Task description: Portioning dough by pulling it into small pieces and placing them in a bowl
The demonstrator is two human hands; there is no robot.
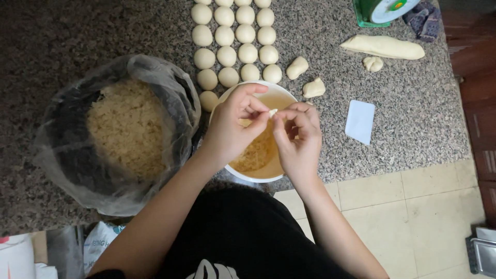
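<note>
Head view shows the left hand [230,124] and right hand [298,135] pinching a tiny dough piece [272,112] over the white bowl [248,175]. Fingers are narrow. It looks soft, sticky, light; pinch its edges gently.

Speckled granite counter [62,31]; pale tiled floor [413,217]; dim light.

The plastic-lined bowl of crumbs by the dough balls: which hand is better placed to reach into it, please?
Probably the left hand. It is nearer the bag-lined crumb bowl, which lies on the person's left. The right hand is farther off, over the white bowl, and both pinch a small dough piece.
</note>
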